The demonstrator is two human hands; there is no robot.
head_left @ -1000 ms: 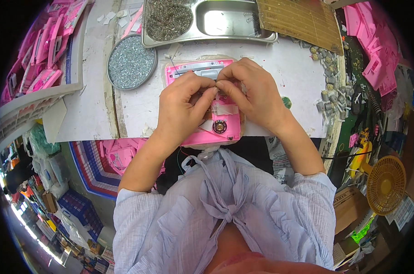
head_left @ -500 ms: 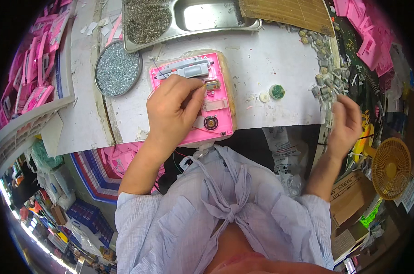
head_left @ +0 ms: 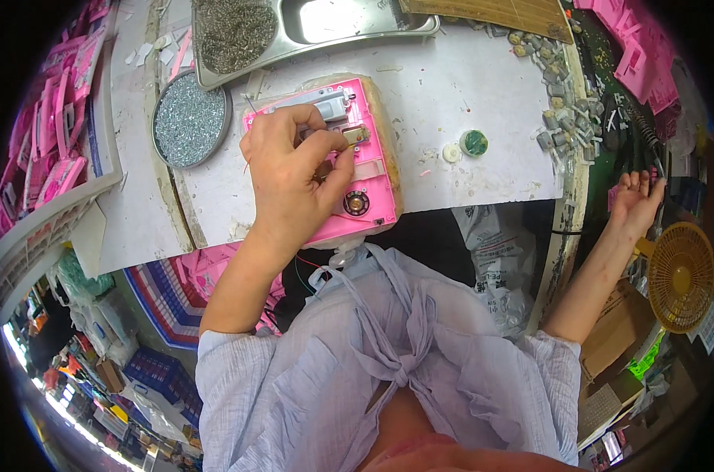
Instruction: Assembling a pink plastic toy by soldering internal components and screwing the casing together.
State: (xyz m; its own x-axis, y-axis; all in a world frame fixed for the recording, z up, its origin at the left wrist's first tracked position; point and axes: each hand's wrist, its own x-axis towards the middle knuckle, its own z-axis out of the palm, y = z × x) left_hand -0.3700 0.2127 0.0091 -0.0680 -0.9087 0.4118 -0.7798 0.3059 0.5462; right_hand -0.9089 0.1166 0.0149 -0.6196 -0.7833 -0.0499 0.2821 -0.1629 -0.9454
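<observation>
A pink plastic casing (head_left: pixel 381 189) lies open side up on a padded, plastic-wrapped block on the bench. My left hand (head_left: pixel 294 161) reaches over it, thumb and forefinger pinched at the left end of a small metal motor (head_left: pixel 358 135). What is under the palm is hidden. Below the motor are a clear plastic strip (head_left: pixel 369 169) and a round black speaker (head_left: pixel 356 204); a grey part (head_left: pixel 331 104) sits above. Off the bench's right edge, my right hand (head_left: pixel 639 200) is stretched out, fingers apart, beside a thin metal rod (head_left: pixel 662 153) and a coiled spring (head_left: pixel 644 130).
A round dish of screws (head_left: pixel 190 119) and a steel tray (head_left: pixel 314 49) with small metal pieces stand left and behind. Several small motors (head_left: pixel 558 118) lie along the right edge, near a green round lid (head_left: pixel 473 142). A yellow fan (head_left: pixel 678 275) stands at right; pink parts (head_left: pixel 54 149) fill a crate.
My right hand has moved right, from beside the loose motors to past the bench edge. My left hand stays at the motor, its fingers shifted slightly. The whole view has shifted a little.
</observation>
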